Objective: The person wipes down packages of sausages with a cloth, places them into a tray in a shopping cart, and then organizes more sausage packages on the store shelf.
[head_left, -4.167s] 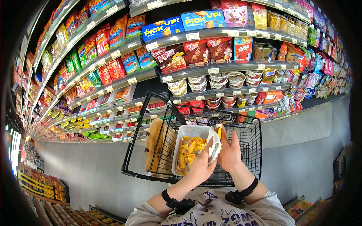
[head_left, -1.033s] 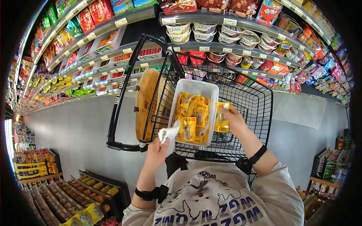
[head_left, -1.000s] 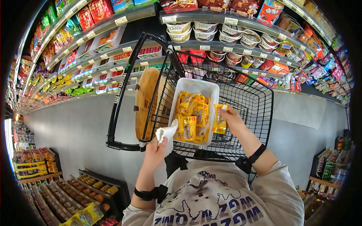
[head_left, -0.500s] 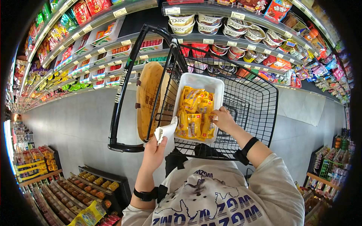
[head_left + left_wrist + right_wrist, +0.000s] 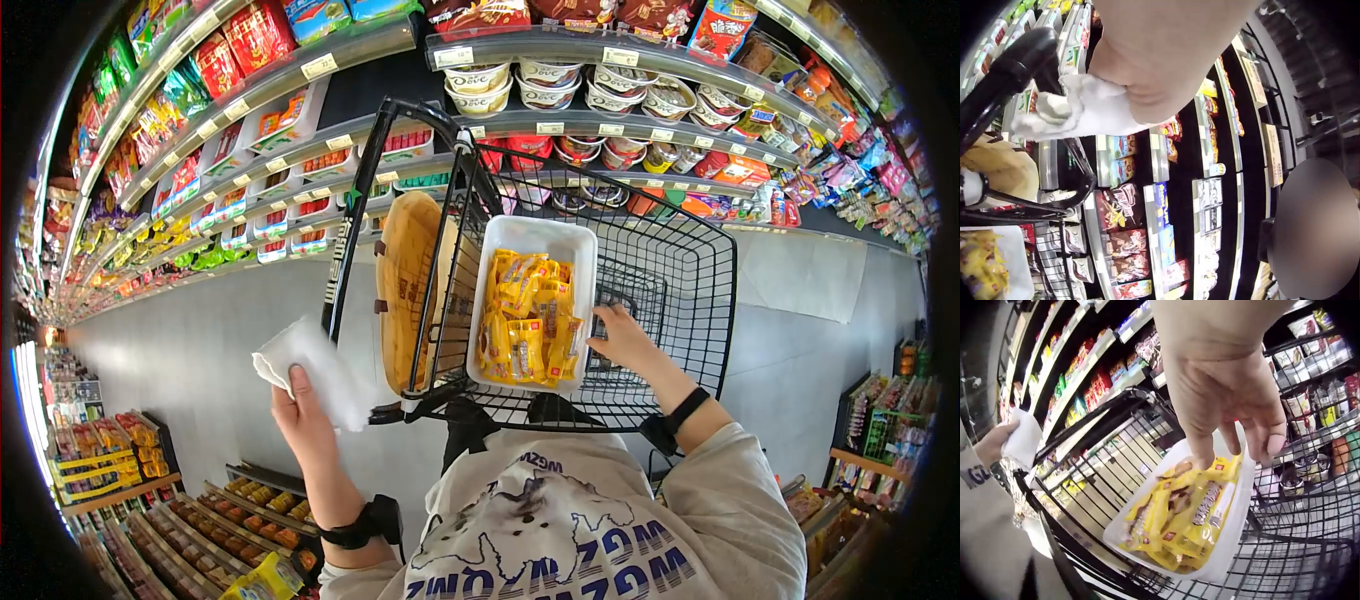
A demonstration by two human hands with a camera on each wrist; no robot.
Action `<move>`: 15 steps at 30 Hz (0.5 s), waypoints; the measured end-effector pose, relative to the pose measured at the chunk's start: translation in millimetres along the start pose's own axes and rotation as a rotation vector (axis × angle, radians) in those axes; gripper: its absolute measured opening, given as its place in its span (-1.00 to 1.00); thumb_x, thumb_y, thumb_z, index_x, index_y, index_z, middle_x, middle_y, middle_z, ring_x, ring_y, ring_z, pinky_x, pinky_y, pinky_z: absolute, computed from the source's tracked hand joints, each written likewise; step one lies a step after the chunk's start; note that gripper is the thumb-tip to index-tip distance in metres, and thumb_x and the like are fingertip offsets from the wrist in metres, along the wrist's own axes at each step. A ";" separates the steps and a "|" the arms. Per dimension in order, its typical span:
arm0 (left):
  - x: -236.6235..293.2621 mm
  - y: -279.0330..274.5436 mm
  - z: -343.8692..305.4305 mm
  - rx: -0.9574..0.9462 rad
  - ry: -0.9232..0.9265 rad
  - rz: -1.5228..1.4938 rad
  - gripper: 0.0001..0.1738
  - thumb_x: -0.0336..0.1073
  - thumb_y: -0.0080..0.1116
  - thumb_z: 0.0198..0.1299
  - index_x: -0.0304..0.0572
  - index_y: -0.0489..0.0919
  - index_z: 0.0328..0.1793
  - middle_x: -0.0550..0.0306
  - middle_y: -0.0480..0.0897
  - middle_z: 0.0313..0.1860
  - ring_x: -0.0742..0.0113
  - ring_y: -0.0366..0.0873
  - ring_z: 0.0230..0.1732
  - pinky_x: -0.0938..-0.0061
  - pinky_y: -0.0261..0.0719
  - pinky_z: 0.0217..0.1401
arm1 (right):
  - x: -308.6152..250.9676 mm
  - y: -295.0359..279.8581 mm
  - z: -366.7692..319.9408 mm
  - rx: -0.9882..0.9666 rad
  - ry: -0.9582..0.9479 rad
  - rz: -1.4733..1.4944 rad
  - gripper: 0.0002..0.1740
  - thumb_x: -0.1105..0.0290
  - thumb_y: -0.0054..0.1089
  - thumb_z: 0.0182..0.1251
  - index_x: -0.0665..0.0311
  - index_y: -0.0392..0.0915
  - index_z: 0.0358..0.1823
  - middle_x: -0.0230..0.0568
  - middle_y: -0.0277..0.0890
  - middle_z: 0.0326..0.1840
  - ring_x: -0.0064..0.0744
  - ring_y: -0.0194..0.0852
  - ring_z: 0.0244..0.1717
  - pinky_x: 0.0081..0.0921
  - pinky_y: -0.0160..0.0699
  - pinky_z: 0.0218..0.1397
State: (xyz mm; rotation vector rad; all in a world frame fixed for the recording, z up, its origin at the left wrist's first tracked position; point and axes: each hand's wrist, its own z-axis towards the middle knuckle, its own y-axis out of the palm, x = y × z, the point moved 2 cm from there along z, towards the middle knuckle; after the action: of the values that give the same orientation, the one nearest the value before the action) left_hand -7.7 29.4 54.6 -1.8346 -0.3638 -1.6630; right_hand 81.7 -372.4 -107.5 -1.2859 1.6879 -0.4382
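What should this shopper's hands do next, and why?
Probably the right hand should dip into the white tray and pick out one yellow packet: its fingers hang empty at the tray's rim, while the left hand holds a white cloth out beside the cart.

Sweatshirt [image 5: 560, 520]: large blue block letters, seen upside down, reading about "WGZOM", with a smaller line of the same above. Cups [image 5: 471, 80] on the upper shelf [image 5: 520, 52]: "Dove" in script. Price tags [image 5: 453, 57] and yellow packets [image 5: 530, 315]: print too small to read.
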 end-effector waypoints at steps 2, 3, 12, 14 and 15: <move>8.9 10.3 1.4 -0.055 -0.050 -0.059 -0.63 -0.19 0.00 0.37 -0.36 0.45 0.12 0.10 0.61 -0.14 0.43 0.58 -0.20 0.53 0.56 -0.15 | -4.6 -10.2 -10.2 -0.027 0.031 0.031 -0.25 0.22 0.31 0.12 0.29 0.20 0.32 0.18 0.19 0.23 0.09 0.34 0.17 -0.25 0.41 0.24; 11.6 20.2 -0.6 -0.105 -0.110 -0.117 -0.66 -0.23 -0.01 0.38 -0.36 0.45 0.11 0.13 0.61 -0.17 0.46 0.57 -0.22 0.55 0.55 -0.17 | -25.3 -27.0 -24.3 -0.108 0.010 0.221 -0.22 0.18 0.31 0.13 0.29 0.18 0.33 0.18 0.20 0.24 0.05 0.34 0.18 -0.28 0.44 0.20; -29.3 200.4 -52.1 -1.242 -0.188 0.103 -0.51 -0.10 0.10 0.30 -0.27 0.40 0.23 0.12 0.57 0.01 0.42 0.51 -0.04 0.51 0.50 -0.01 | -62.2 -42.6 -52.2 -0.005 -0.234 0.783 -0.42 0.24 0.29 0.15 0.43 0.38 0.13 0.04 0.54 -0.09 -0.30 0.56 -0.17 -0.43 0.53 -0.06; -46.2 214.6 -49.3 -1.246 -0.283 0.111 -0.46 -0.08 0.11 0.29 -0.25 0.36 0.28 0.06 0.53 0.08 0.37 0.50 -0.02 0.51 0.50 -0.05 | -33.0 -50.1 -52.8 0.127 -0.152 0.597 -0.50 0.30 0.24 0.12 0.47 0.41 0.04 0.10 0.57 -0.19 -0.12 0.60 -0.16 -0.32 0.52 -0.06; -76.4 218.5 -40.9 -1.203 -0.198 0.158 -0.42 -0.09 0.11 0.28 -0.21 0.32 0.34 -0.06 0.49 0.15 0.33 0.49 -0.01 0.48 0.50 -0.06 | -4.7 -46.0 -49.2 0.185 -0.136 0.461 -0.49 0.31 0.21 0.11 0.47 0.41 0.06 0.18 0.56 -0.18 0.03 0.58 -0.13 -0.26 0.52 -0.02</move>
State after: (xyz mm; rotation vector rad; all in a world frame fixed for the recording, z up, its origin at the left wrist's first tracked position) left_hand 75.8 -147.1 -76.3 -2.7406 0.8929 -1.7001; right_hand 66.3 -398.0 -47.0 -0.7434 1.7179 -0.2186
